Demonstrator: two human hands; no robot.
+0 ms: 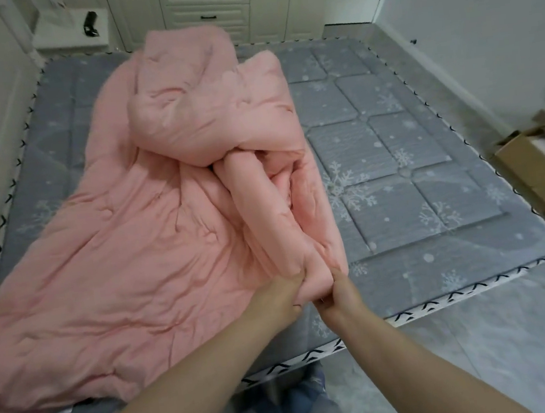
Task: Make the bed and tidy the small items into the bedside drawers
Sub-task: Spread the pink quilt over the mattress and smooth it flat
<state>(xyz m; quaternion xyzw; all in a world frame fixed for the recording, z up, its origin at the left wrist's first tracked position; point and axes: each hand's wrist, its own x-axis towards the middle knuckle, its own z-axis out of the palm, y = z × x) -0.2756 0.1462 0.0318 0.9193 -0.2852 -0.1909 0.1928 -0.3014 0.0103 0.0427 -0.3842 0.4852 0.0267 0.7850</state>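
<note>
At the near edge of the mattress our left hand and right hand sit close together, each pinching the bunched end of the pink quilt. It looks soft, bulky and light, so we judge corners the best holds. Farther off it heaps mid-bed, flat toward the left edge.

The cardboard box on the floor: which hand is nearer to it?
Right. The right hand grips the pink quilt on the side toward the cardboard box; the left hand grips the same bunched edge, one fold farther away.
</note>
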